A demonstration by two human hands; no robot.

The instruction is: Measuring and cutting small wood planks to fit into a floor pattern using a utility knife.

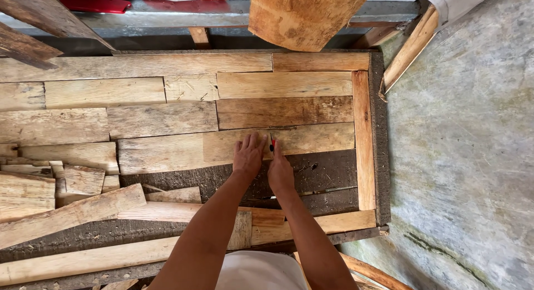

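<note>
Fingers of the left hand (248, 155) lie flat and spread, pinning the pale rectangular wooden plank (278, 143) at frame centre; the right hand (280, 170) grips a thin red pencil (272, 144), tip on that plank, likely marking it.

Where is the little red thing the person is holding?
In the head view, the red marker is just right of centre, pinched in the right hand beside the left hand, its tip on a pale wooden plank above the dark board.
</note>
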